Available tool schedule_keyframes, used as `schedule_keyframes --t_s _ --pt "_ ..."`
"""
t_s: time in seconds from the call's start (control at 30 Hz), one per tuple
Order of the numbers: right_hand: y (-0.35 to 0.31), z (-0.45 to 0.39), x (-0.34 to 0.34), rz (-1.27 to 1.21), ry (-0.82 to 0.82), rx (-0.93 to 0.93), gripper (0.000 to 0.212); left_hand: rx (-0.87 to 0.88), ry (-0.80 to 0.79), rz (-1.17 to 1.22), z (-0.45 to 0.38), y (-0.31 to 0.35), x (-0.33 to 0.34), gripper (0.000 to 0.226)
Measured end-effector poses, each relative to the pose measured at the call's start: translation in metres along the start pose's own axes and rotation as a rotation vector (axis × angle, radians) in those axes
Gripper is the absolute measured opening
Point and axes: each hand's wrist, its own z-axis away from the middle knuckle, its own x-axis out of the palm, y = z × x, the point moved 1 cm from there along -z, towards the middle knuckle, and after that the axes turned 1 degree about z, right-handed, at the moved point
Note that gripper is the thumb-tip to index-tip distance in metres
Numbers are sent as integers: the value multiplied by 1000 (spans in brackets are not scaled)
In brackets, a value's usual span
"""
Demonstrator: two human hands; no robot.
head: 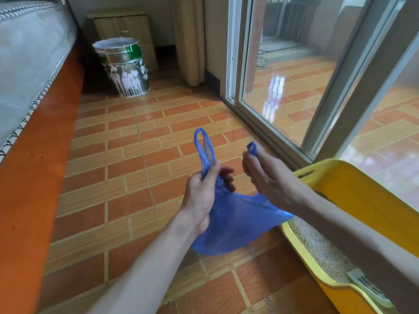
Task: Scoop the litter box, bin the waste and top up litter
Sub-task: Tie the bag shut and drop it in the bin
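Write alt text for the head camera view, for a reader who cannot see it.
Two bare hands hold a blue plastic bag above an orange tiled floor, the left hand gripping one handle and the right hand pinching the other. A yellow litter box with litter sits at the right by a sliding glass door; a paint-splashed bucket stands farther back.

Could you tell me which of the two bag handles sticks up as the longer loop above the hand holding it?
The handle in the left hand: its loop rises tall and open, whereas the right hand pinches its handle so only a small loop shows.
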Motion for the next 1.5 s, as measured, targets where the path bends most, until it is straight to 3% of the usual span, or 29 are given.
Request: schedule_keyframes --t_s 0.17,0.27,0.3,0.37,0.43,0.5,0.6,0.7,0.77,0.83,0.93,1.07,1.2,1.27,1.4,1.43,1.5 --pt "-21 -1 -22 512 -17 -305 32 214 -22 -395 4 6 4 18" --pt "-38 -4 -34 376 -127 -182 26 226 -49 -764 8 13 10 8" --pt "-41 -4 -36 341 -143 -147 25 217 -78 -873 11 15 13 16" --pt "-46 -7 -38 327 -121 -127 22 274 -176 -1072 18 19 16 25" --pt "-48 -10 -35 311 -112 -94 20 310 -274 -1165 24 19 17 17" --pt "-46 -14 -33 313 -115 -69 21 291 -333 -1153 26 17 17 6" --pt "-42 -18 -32 288 -195 -70 27 311 -302 -1092 24 11 16 25" --pt "-45 -17 -28 92 -278 -60 47 287 -197 -951 19 9 16 41" --pt "-38 -16 -26 -31 -167 -53 56 232 -170 -750 16 7 15 42" --pt "-21 -18 -24 150 -21 -147 56 178 -174 -610 14 5 14 44" --pt "3 -16 -21 549 -70 -157 52 121 -213 -561 17 3 15 55" --pt "11 -8 -16 495 98 -185 30 40 -199 -534 15 5 10 64" --pt "-1 8 -21 327 195 -180 15 -129 -244 -343 14 9 4 47" --pt "-8 21 -24 195 130 -190 9 -178 -264 -311 14 11 1 43" --pt "-7 39 -19 209 -220 -268 7 -81 -300 -472 14 15 -5 22" --pt "-2 42 -17 220 -242 -273 11 -41 -304 -527 14 16 -4 16" --pt "10 41 -15 142 -126 -196 24 37 -328 -631 17 19 -2 10"
